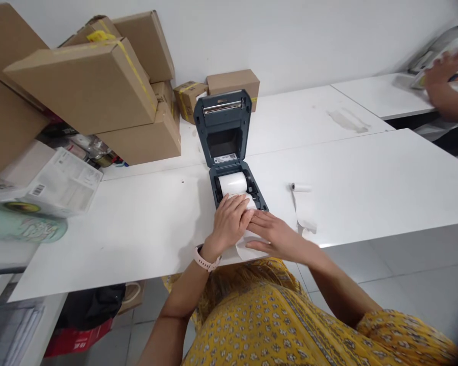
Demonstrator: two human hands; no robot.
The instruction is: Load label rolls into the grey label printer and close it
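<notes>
A dark grey label printer [223, 137] stands on the table with its lid raised. Inside its lower half sits a roll of white label paper [232, 183], and a loose strip [248, 249] of that paper runs out at the front, below my hands. My left hand [231, 219] lies over the front of the printer, fingers stretched out on the paper. Beside it, my right hand [272, 235] reaches in from the right, its fingers extended over the front edge and the thumb apart. The hands touch or nearly touch. Paper under the fingers is partly hidden.
A small roll of paper [301, 187] with an unwound tail lies on the white table [366, 188] to the right. Cardboard boxes [87, 91] are stacked at the left. Far right, another person's hand [445, 66] rests on a plastic-wrapped package [431, 56].
</notes>
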